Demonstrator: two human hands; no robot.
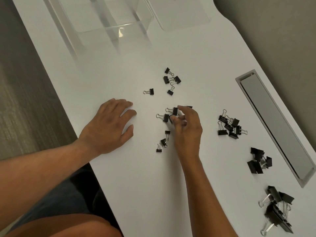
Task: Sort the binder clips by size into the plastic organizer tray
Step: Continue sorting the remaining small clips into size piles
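The right hand (187, 129) pinches a small clip (171, 118) in curled fingers (177, 119), beside two loose clips (171, 112). The left hand (109, 124) lies flat (fingers relaxed) on the bench (136, 177), left of those clips; the clear tray (106, 28) sits well beyond.

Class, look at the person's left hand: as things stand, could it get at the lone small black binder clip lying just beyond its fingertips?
Probably yes. The left hand rests open and flat on the white table, holding nothing, and only bare tabletop lies between its fingers and the lone small black binder clip.
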